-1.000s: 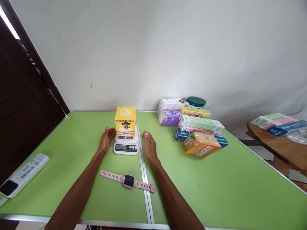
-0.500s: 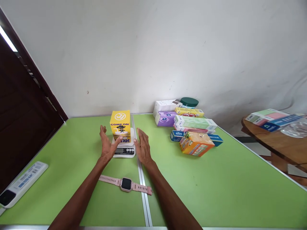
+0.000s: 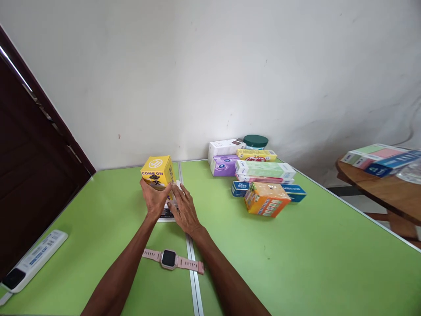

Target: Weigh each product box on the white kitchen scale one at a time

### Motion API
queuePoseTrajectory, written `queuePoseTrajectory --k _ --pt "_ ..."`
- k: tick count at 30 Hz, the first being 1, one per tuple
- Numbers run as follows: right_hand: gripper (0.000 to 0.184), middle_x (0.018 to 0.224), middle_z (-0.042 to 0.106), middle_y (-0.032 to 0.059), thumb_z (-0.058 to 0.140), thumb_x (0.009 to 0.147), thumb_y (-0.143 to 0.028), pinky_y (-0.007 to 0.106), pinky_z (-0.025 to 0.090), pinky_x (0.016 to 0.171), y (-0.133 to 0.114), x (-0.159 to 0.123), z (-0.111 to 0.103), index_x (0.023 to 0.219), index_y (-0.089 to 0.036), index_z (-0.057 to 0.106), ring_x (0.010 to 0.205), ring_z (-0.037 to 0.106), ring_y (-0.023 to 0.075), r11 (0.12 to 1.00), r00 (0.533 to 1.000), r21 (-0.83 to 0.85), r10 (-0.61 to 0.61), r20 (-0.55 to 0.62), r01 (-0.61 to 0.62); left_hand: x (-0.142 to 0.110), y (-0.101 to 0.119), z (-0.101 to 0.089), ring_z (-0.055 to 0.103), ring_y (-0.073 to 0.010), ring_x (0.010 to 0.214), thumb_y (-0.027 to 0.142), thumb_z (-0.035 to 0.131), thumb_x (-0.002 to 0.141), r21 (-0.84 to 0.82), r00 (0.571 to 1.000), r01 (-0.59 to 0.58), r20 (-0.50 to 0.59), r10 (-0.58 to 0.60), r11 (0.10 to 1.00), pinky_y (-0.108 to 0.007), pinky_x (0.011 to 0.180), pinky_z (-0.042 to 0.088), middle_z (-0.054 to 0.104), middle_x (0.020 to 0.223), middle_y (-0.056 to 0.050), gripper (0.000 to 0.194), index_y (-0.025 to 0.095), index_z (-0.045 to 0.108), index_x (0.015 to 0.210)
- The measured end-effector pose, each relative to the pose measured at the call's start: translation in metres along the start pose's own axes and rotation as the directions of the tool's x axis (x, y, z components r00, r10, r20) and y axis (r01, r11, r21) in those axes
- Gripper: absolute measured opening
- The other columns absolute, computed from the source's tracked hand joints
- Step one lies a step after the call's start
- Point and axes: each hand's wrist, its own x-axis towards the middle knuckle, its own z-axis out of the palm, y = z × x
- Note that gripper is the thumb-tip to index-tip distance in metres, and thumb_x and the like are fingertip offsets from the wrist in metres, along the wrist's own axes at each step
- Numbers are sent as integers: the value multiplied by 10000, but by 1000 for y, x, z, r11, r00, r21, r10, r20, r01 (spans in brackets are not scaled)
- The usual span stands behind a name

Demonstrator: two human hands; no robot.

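Observation:
A yellow box (image 3: 157, 170) printed "COME ON" sits tilted above a small white kitchen scale (image 3: 166, 213), which my hands mostly hide. My left hand (image 3: 154, 198) wraps round the box's lower front and left side. My right hand (image 3: 183, 210) is at the box's right side with fingers stretched toward it; whether it touches the box I cannot tell. A pink smartwatch (image 3: 169, 259) lies flat on the green table (image 3: 296, 245) nearer to me, between my forearms.
A heap of several coloured boxes (image 3: 263, 184) with a green-lidded jar (image 3: 255, 141) lies at the back right. A white power strip (image 3: 31, 255) rests at the left edge. A metal seam (image 3: 192, 281) splits the table. A wooden table (image 3: 381, 193) with packets stands right.
Both hands closed in from either side of the scale onto the yellow box. The box has tilted and shifted left off its upright stand on the scale.

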Motion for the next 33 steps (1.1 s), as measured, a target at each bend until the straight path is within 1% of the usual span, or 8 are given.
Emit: queuePoseTrajectory --k 2,4,9,13,16,26,30,33 --pt "720 1706 503 115 483 1086 -582 627 349 1336 1 -3 3 1717 -251 388 1644 373 335 1000 999 19 15 -30 -14 12 6 -10 584 -428 1431 378 1028 581 167 976 -50 -202 84 985 -599 1209 468 643 1418 -171 922 269 454 1294" --pt "759 1701 499 156 485 1080 -612 635 368 1319 4 -5 5 1720 -220 373 1615 418 347 997 994 47 63 -84 -59 28 15 -21 702 -395 1239 407 1032 571 264 948 -78 -279 153 961 -564 1092 555 704 1241 -137 853 264 470 1196" --pt "809 1685 514 175 445 1063 -709 650 345 1316 14 -6 3 1694 -204 411 1597 440 351 918 915 213 370 -159 -334 84 26 -56 698 -359 1233 383 1010 579 393 895 -127 -350 275 911 -507 1078 574 677 1262 -138 816 255 435 1142" --pt "909 1725 459 177 477 1011 -787 620 355 1316 17 -7 -4 1684 -178 434 1615 422 362 759 788 357 609 -96 -544 127 8 -78 646 -358 1329 347 995 567 426 868 -78 -415 271 901 -512 1172 516 643 1298 -124 808 270 415 1125" --pt "931 1714 480 167 507 996 -791 599 413 1285 16 -7 -9 1699 -189 413 1590 463 364 721 761 385 645 -68 -576 152 -13 -87 635 -354 1348 351 982 593 461 869 -7 -435 233 887 -519 1179 507 631 1307 -119 780 279 410 1117" --pt "816 1675 535 154 505 1024 -746 642 405 1279 21 -7 -15 1653 -226 494 1575 477 388 738 771 332 635 -47 -587 211 -49 -89 505 -380 1480 290 961 617 488 864 -113 -383 328 866 -538 1285 386 530 1464 -208 946 195 389 1364" --pt "770 1724 478 116 509 1040 -737 655 276 1349 18 46 -18 1649 -265 498 1638 381 347 844 866 263 497 -51 -468 216 -53 -86 492 -379 1500 289 943 631 513 862 -102 -381 333 852 -536 1287 393 496 1502 -226 1000 159 357 1431" --pt "838 1721 483 128 506 1012 -806 627 282 1357 -6 94 -12 1640 -251 515 1627 404 343 910 935 217 351 56 -354 218 -50 -89 547 -361 1452 254 948 632 510 863 -16 -428 270 860 -528 1256 435 522 1493 -217 951 162 372 1383"
